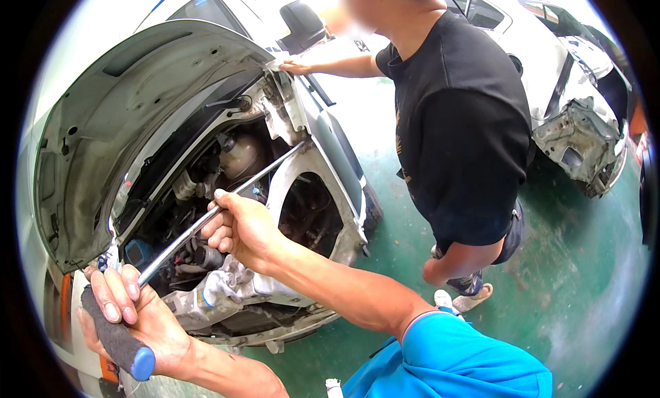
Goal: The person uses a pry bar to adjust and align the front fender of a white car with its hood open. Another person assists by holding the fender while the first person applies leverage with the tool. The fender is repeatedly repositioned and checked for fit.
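In the head view, my left grip [155, 322] is closed around the black padded handle [113, 336] with its blue end cap [143, 363], on the near left. A long metal rod [179, 244] runs from just beside those fingers toward the far right; the place where it meets the handle is hidden behind them. My right grip [246, 229] is clamped on the rod partway along, thumb on top and fingers curled underneath. The far end of the rod lies over the inner edge of the pale fender [337, 181], though I cannot tell whether it touches there. Below the rod is the open engine bay, with a round cloudy tank [242, 156] on its far side, and the raised hood [130, 89] stands to the left. To the far right, a co-worker in a black shirt [460, 116] rests a hand [295, 66] near the hood's far corner. Beyond them, on the green floor [570, 295], stands a white car [584, 116] with a damaged end
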A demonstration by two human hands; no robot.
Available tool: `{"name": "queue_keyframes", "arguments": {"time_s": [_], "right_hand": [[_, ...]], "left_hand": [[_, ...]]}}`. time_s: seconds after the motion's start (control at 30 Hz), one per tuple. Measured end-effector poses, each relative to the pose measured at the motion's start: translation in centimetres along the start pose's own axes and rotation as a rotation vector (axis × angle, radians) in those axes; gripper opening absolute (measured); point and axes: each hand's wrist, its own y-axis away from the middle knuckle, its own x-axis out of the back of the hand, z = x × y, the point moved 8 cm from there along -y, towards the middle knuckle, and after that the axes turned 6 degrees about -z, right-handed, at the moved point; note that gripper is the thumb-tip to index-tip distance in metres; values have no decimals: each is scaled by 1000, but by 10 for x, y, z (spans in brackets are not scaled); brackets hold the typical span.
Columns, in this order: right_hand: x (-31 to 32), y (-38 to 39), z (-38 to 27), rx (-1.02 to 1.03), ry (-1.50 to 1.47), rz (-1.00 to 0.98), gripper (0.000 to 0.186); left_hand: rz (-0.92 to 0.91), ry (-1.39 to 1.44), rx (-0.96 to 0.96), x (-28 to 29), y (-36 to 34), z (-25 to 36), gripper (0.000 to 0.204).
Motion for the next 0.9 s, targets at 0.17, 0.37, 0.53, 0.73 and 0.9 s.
{"name": "queue_keyframes", "arguments": {"time_s": [0.17,0.37,0.53,0.73,0.9], "right_hand": [[1,-4,4,-18,-25,-29,30],[13,-4,8,-45,-14,4,30],[16,2,16,-72,-30,-27,32],[20,18,13,-72,29,31,31],[22,20,10,-83,-8,7,30]], "left_hand": [[193,6,-42,-4,6,0,40],[130,8,-29,-3,12,-5,36],[116,64,-9,-5,28,3,33],[171,47,-10,-7,46,1,30],[117,3,44,-15,44,-2,48]]}}
